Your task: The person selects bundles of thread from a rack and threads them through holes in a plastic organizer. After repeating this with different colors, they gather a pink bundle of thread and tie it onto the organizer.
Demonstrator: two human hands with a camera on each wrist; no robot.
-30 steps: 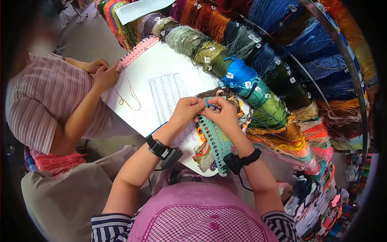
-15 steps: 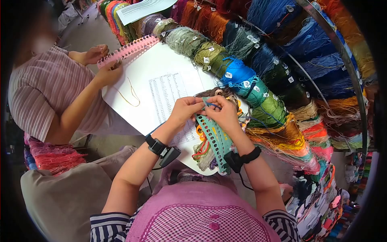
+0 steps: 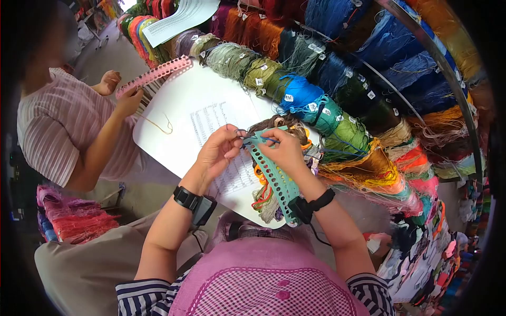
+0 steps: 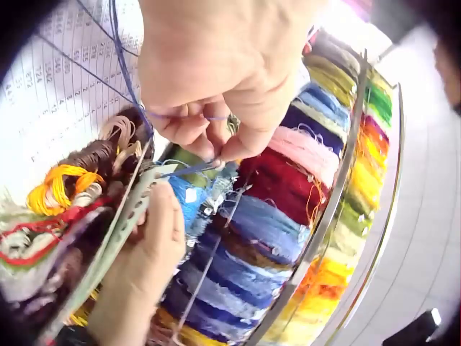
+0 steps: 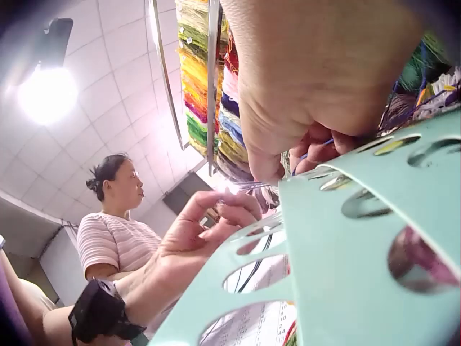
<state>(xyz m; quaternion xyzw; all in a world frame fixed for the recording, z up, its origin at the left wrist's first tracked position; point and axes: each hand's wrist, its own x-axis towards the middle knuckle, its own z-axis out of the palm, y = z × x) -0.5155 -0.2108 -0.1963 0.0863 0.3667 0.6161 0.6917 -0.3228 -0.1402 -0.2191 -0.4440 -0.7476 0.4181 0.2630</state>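
Observation:
A mint-green thread card (image 3: 279, 184) with rows of punched holes slants from my hands down toward my lap. My right hand (image 3: 285, 152) grips its far end, with the thumb along the card in the left wrist view. Dark blue thread (image 4: 191, 169) runs from the card's end to the fingertips of my left hand (image 3: 219, 150). Those fingertips pinch the thread just left of the card, seen closest in the left wrist view. More dark blue strands trail over the printed sheet. Skeins of brown, orange and red thread (image 4: 65, 191) lie beside and beneath the card.
A white board (image 3: 158, 137) carries a printed number sheet (image 3: 208, 118) and a loose tan thread (image 3: 161, 126). At left, another person (image 3: 58, 131) holds a pink punched card (image 3: 155, 73). Tagged thread hanks (image 3: 303, 95) hang on metal rails along the right.
My left hand has drawn away to the left from my right hand, pulling the blue thread. The other person's pink card has been raised and shifted leftward from the board.

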